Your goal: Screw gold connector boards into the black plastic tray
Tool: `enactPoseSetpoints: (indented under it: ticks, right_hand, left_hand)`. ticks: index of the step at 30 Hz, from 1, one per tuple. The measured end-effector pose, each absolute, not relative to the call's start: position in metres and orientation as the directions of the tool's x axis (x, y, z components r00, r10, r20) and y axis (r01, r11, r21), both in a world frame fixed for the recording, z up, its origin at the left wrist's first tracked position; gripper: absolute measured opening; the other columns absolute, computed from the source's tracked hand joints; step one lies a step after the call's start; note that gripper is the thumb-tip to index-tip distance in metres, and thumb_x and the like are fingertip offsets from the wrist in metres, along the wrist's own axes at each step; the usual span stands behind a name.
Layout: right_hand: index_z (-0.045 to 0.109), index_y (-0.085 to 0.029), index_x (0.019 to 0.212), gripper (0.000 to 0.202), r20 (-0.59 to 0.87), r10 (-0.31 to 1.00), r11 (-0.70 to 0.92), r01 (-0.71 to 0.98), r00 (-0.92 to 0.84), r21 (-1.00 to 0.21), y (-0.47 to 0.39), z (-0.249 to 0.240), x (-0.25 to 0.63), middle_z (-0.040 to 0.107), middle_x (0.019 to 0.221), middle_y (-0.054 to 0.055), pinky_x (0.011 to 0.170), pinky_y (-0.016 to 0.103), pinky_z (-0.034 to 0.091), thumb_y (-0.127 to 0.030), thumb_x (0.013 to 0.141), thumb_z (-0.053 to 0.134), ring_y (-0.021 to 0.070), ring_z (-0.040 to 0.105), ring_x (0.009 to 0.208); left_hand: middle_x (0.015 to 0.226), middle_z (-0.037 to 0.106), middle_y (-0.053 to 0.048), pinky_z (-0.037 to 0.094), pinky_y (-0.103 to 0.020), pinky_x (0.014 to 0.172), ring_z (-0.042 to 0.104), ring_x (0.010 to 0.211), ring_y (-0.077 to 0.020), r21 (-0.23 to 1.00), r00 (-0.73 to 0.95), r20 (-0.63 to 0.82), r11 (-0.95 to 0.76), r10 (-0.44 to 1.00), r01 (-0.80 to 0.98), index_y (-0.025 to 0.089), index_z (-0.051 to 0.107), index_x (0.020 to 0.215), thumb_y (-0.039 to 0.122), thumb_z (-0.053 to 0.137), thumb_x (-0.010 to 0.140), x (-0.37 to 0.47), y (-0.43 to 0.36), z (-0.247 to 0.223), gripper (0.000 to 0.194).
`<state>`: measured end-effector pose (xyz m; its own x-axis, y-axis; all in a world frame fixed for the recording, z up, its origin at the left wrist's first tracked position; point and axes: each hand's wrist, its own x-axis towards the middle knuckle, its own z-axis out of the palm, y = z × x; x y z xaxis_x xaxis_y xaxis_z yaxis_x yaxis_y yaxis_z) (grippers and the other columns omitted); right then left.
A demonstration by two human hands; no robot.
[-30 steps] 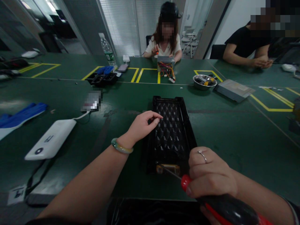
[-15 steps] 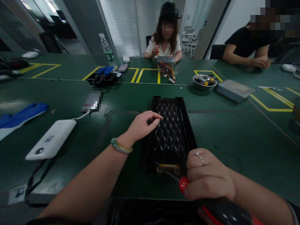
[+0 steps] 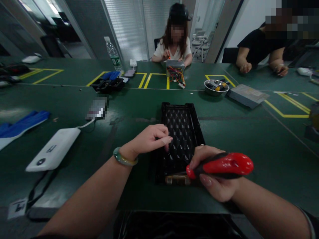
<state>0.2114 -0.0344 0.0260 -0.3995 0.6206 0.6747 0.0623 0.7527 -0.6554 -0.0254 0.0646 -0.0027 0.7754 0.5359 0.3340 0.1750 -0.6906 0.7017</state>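
A long black tray [image 3: 198, 127] with a diamond-patterned inside lies on the green table [image 3: 129, 113]. My right hand [image 3: 216, 176] holds a red and black screwdriver [image 3: 226, 165] by its handle, the shaft pointing left over the tray's near end. Under that shaft sits a small brown-gold part with a row of pins [image 3: 177, 180]. At the tray's left edge is my left hand [image 3: 156, 137], its fingers curled and thumb stretched towards the tray; nothing shows in it.
A white power bank [image 3: 53, 149] and a blue glove [image 3: 25, 124] lie at the left. Further back are a bottle [image 3: 113, 56], a black parts tray [image 3: 107, 84], a metal bowl [image 3: 216, 88] and a grey metal cover [image 3: 248, 95]. Two people sit opposite, one at a wired metal box [image 3: 175, 68].
My right hand has turned over, bringing the screwdriver handle up from the lower edge to nearly level. My left hand has shifted slightly nearer, its fingers more curled. The right-hand person's hands have parted.
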Motion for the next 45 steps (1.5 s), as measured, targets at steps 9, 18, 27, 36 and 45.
enactPoseSetpoints:
  ticks: [9,18,27,36,45]
  right_hand:
    - [0.063,-0.017,0.091,0.006,0.671,0.636,0.741,0.06,-0.382,-0.669,-0.032,0.022,0.213,0.066,0.084,0.004,0.053,0.021,0.057,-0.017,0.085,0.063,0.011,0.066,0.063]
    - [0.062,-0.016,0.084,0.002,0.667,0.64,0.739,0.067,-0.381,-0.671,-0.032,0.024,0.213,0.065,0.081,0.004,0.053,0.021,0.056,-0.017,0.083,0.063,0.0117,0.065,0.063]
    - [0.064,-0.017,0.088,0.012,0.694,0.628,0.751,0.039,-0.351,-0.66,-0.033,0.026,0.215,0.066,0.07,0.001,0.05,0.022,0.05,-0.023,0.078,0.064,0.0106,0.061,0.056]
    - [0.064,-0.019,0.091,0.016,0.673,0.612,0.753,0.047,-0.416,-0.656,-0.034,0.028,0.212,0.069,0.068,0.0,0.055,0.024,0.05,-0.024,0.076,0.066,0.0108,0.063,0.056]
    - [0.069,-0.018,0.095,0.021,0.577,0.619,0.698,0.036,-0.532,-0.715,-0.031,0.036,0.216,0.065,0.09,0.005,0.074,0.031,0.057,-0.036,0.083,0.072,0.0167,0.064,0.085]
  left_hand:
    - [0.069,0.065,-0.004,0.038,-0.031,0.07,0.056,0.073,-0.0155,0.597,0.96,0.034,-0.776,0.276,0.203,0.022,0.079,0.07,0.034,0.05,0.107,-0.012,0.043,0.021,0.049]
    - [0.063,0.064,-0.003,0.042,-0.033,0.068,0.056,0.067,-0.0159,0.594,0.957,0.058,-0.781,0.283,0.195,0.023,0.078,0.066,0.029,0.055,0.103,-0.015,0.041,0.02,0.044]
    - [0.066,0.067,-0.004,0.045,-0.03,0.07,0.06,0.068,-0.0154,0.579,0.951,0.008,-0.777,0.308,0.246,0.021,0.076,0.066,0.03,0.052,0.104,-0.013,0.04,0.017,0.046]
    - [0.068,0.072,-0.004,0.048,-0.029,0.073,0.065,0.069,-0.0161,0.636,0.939,-0.062,-0.712,0.339,0.299,0.02,0.078,0.068,0.032,0.053,0.103,-0.013,0.041,0.018,0.045]
    - [0.071,0.074,-0.004,0.048,-0.029,0.073,0.063,0.065,-0.0147,0.678,0.931,-0.063,-0.669,0.358,0.303,0.019,0.079,0.07,0.032,0.055,0.101,-0.014,0.04,0.018,0.041]
